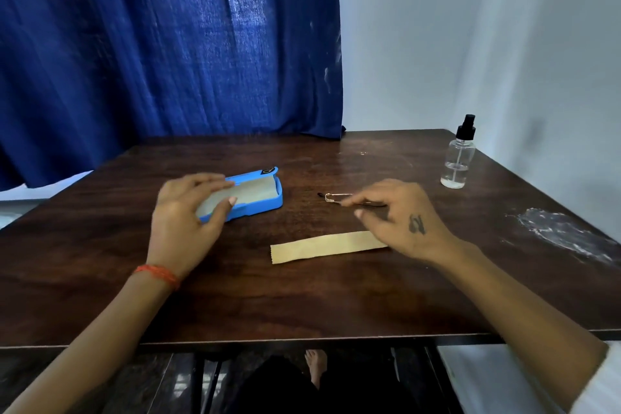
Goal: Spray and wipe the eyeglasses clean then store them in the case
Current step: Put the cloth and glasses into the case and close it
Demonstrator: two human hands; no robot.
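Table (302,296) of dark wood showing white smear (554,228) | blue curtain (151,44) hanging behind | left hand (183,218) gripping open case (258,195) | right hand (400,215) pinching eyeglasses (332,197) | spray bottle (458,158) standing far right

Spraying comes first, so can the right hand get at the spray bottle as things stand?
Probably yes: nothing lies between the right hand and the spray bottle, though that hand pinches the eyeglasses.

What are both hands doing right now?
Left hand: holds the blue case.
Right hand: pinches the eyeglasses.
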